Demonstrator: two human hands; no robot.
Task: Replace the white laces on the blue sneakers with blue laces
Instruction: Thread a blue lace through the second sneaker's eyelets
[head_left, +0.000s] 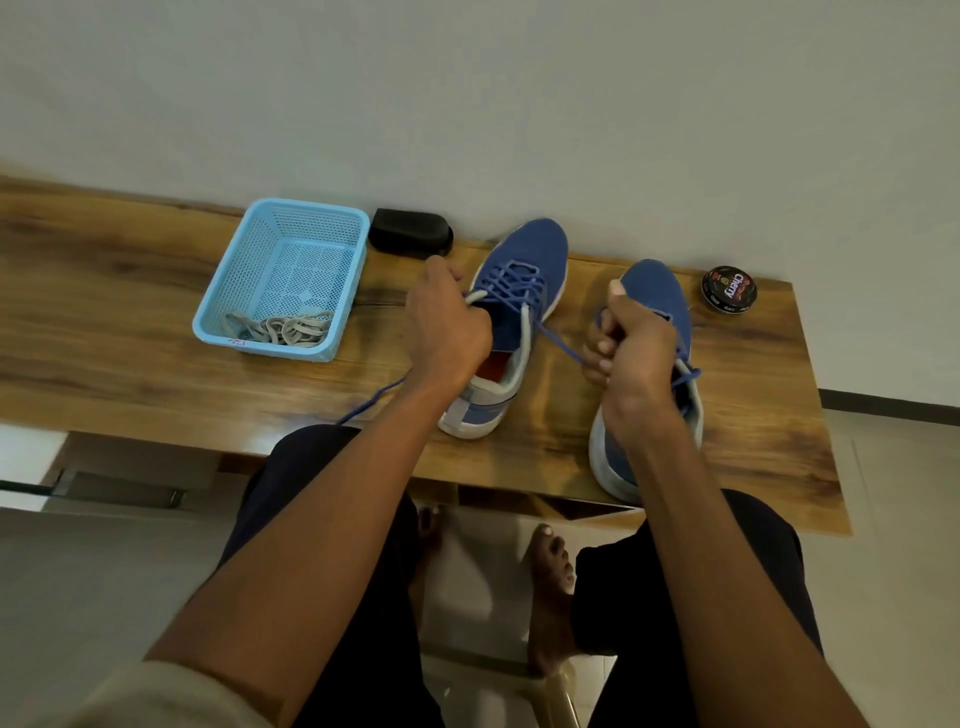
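Two blue sneakers stand on a wooden table (130, 332). The left sneaker (524, 260) is laced with a blue lace (511, 283). My left hand (447, 327) grips the left side of this shoe's collar and one lace end, whose tail (371, 397) trails toward the table's front edge. My right hand (631, 353) is closed on the other end of that lace, pulled taut across to it, in front of the right sneaker (657, 291). The white laces (283, 330) lie in a light blue basket (311, 218).
A black oblong object (410, 234) sits behind the basket against the wall. A round shoe polish tin (729, 289) is at the far right of the table. My knees and bare feet are below the table's front edge.
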